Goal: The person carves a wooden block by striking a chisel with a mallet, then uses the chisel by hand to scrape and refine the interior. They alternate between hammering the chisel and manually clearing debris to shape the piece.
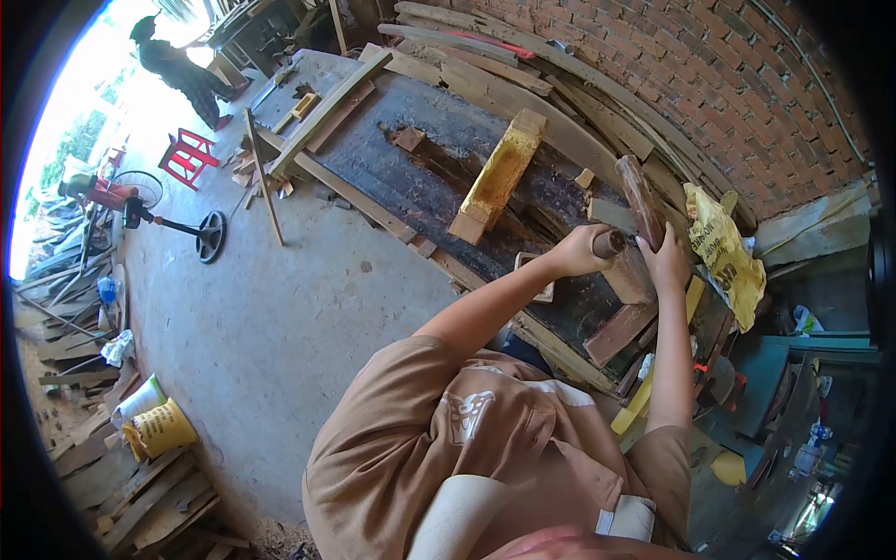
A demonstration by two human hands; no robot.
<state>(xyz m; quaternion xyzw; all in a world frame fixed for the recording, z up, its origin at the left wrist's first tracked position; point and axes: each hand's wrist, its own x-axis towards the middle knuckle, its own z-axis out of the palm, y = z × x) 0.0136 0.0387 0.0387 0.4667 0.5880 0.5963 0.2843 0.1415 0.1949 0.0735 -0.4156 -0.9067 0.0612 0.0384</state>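
My left hand [581, 252] is closed around a dark, round-ended wooden handle [609, 245]; whatever is at its lower end is hidden. Beside it, my right hand [665, 259] grips a thick brown wooden club [638, 191] by its near end, the far end pointing up and away. Below both hands lies a pale wooden block [631, 282] on the dark workbench [392, 177]. A reddish board [620, 334] sits nearer to me, and a small wooden frame-like piece [536, 278] is left of the block.
A yellowish beam [499, 177] lies across the bench. Stacked planks [523, 75] line the brick wall [709, 84]. A yellow sack [723, 252] is right of my hands. A red stool [189, 159], a round-based stand [211, 236] and a person [177, 70] are to the left.
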